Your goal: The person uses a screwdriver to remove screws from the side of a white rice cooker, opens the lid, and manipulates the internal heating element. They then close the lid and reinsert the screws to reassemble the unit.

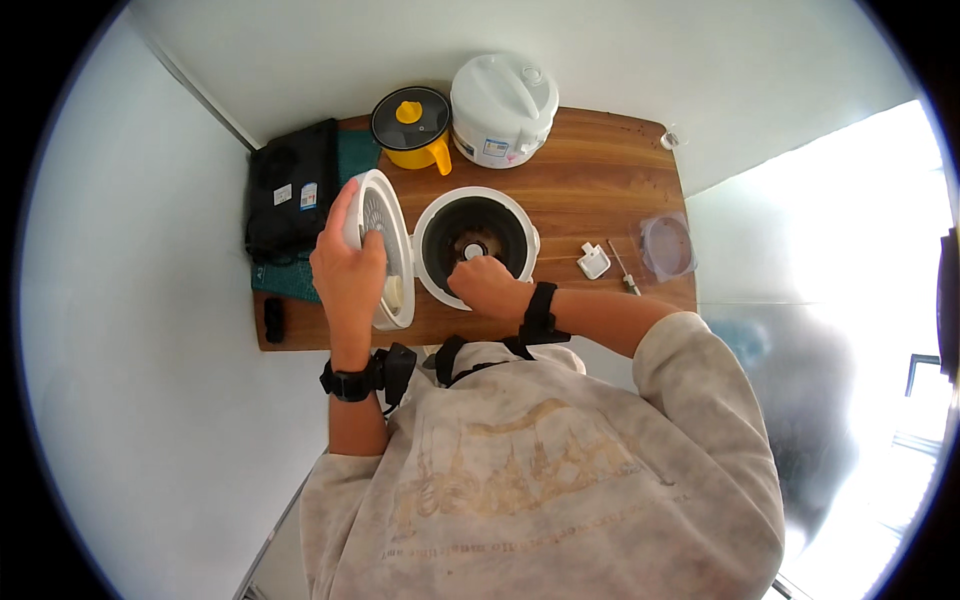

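Currently my left grip (pixel 350 265) clasps round white plastic lid (pixel 399 245) by edge, left of open round white rice cooker (pixel 478 192) on brown wooden surface (pixel 600 170). Right grip (pixel 490 285) curls over cooker, hold I can't tell. Lid likely light, stiff; edge suits.

On the table (pixel 600 190), a pot (pixel 405 157) and closed cooker (pixel 500 112) stand behind the open cooker (pixel 532 243).

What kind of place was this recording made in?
Probably a small appliance workspace in a booth or room: an open rice cooker and what looks like a screwdriver on a wooden table, with a pale wall right behind.
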Demonstrator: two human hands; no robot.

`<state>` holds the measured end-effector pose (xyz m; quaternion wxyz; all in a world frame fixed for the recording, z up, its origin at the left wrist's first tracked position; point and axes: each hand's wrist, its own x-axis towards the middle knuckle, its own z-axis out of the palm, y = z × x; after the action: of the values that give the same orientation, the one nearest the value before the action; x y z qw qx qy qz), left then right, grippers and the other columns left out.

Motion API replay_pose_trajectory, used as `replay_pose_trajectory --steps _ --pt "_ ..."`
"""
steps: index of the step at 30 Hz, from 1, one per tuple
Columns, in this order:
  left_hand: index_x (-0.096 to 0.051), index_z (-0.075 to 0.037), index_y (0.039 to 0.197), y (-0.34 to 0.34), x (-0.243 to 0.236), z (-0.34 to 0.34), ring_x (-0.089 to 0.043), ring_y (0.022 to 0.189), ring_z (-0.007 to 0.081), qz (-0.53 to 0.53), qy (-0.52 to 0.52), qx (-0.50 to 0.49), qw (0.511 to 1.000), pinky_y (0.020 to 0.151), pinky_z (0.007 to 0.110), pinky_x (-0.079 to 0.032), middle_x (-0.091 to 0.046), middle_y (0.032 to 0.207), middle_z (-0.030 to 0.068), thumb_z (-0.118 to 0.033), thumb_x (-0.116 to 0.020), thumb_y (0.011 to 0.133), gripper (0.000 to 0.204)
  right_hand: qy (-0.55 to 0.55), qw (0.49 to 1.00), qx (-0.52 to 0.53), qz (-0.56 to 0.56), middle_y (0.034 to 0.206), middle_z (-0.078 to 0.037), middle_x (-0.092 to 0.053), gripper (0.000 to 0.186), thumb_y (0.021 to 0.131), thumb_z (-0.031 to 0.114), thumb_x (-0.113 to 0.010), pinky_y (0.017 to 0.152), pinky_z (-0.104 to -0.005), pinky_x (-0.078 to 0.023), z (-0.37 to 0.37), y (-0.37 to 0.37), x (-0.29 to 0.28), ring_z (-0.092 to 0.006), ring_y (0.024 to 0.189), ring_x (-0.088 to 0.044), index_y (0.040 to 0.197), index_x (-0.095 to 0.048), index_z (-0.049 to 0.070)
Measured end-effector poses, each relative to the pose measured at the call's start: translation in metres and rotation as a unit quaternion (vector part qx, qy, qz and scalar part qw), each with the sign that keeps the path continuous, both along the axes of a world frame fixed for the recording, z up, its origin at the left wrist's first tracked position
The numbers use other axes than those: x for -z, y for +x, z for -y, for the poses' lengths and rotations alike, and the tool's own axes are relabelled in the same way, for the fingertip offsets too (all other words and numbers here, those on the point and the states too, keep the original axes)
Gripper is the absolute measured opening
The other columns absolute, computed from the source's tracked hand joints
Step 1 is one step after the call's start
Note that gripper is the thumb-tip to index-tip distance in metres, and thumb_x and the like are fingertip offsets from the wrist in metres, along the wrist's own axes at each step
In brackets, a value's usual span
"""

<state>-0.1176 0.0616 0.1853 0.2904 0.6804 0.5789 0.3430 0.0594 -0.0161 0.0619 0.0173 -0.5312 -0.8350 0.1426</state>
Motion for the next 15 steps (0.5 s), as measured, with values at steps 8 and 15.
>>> replay_pose_trajectory --steps 8,15 --pt "-0.063 -0.019 0.140 -0.003 0.000 -0.001 -0.072 0.102 0.0365 0.002 0.009 0.006 1.000 0.093 0.043 -0.055 -0.073 0.118 0.0185 -0.012 -0.058 0.081 0.059 0.012 0.995 -0.042 0.090 0.078 -0.009 -0.072 0.007 0.072 0.009 -0.074 0.060 -0.0388 -0.059 0.002 -0.012 0.014 -0.0284 0.075 -0.073 0.077 -0.078 0.010" --pt "-0.063 -0.019 0.140 -0.006 0.003 -0.003 -0.073 0.100 0.0367 -0.006 0.020 0.003 1.000 0.092 0.044 -0.055 -0.073 0.118 0.0189 -0.013 -0.058 0.082 0.058 0.047 0.981 -0.151 0.117 0.069 -0.005 -0.068 0.005 0.071 0.010 -0.074 0.055 -0.0383 -0.056 -0.006 -0.007 0.007 -0.0247 0.073 -0.072 0.071 -0.076 0.014"
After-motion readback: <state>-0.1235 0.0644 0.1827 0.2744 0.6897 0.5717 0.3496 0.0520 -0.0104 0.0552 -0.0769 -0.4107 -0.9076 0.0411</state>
